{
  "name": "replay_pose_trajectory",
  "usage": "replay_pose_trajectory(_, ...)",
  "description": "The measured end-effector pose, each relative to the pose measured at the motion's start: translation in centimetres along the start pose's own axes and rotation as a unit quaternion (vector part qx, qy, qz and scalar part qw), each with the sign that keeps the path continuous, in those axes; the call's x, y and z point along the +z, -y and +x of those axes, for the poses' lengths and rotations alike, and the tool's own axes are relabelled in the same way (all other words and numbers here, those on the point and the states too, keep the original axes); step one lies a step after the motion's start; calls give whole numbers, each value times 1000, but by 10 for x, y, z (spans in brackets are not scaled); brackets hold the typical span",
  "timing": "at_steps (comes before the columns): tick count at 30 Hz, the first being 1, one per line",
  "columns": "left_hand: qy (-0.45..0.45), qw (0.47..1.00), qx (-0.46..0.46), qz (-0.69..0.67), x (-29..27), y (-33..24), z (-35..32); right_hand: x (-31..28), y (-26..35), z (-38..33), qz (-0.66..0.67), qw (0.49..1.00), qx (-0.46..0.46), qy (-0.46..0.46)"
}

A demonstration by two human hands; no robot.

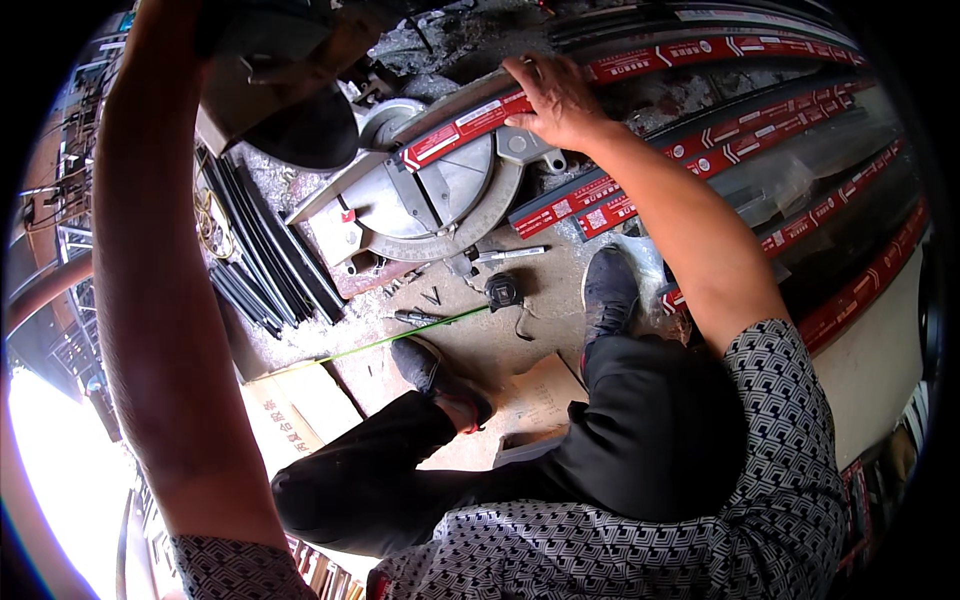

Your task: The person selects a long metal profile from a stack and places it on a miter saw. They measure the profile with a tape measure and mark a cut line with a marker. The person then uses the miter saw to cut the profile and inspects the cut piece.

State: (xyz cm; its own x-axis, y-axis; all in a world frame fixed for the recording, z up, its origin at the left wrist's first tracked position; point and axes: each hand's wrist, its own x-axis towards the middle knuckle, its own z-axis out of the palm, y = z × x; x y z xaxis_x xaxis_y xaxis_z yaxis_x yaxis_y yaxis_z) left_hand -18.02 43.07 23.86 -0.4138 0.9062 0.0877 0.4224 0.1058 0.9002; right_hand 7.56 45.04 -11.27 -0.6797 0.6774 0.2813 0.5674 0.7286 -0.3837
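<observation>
A person sits low on a dusty workshop floor, seen from above, legs in black trousers stretched toward a grey metal mitre saw with a round turntable base (440,195). The right hand (553,100) lies flat, fingers spread, pressing a long dark metal profile wrapped in red-and-white protective film (470,122) down across the saw table and against its fence. The left arm reaches up to the saw's dark motor head and blade guard (290,90); the left hand (345,35) is at the top edge of the view, and I cannot tell how it grips.

More film-wrapped profiles (760,135) lie stacked to the right. A bundle of thin black bars (265,270) lies to the left. A small black tape measure (503,290) rests on the floor near the shoes, beside a thin green cord (400,338).

For a clean cut, the pressing hand should probably stay well clear of the blade line, with the profile held tight to the fence.
</observation>
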Motion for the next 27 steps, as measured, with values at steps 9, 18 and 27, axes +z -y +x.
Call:
replay_pose_trajectory(9, 72, 994, 1, -77, -20, 27, 74, 0, -5, -5, -20, 999, 4, 31)
replay_pose_trajectory(18, 76, 989, -19, -126, -18, 28, 85, 4, -8, -9, -11, 1000, 1, -6)
replay_pose_trajectory(27, -21, 998, -1, 67, -20, 27, 94, 2, -3, -3, -2, 999, 29, 36)
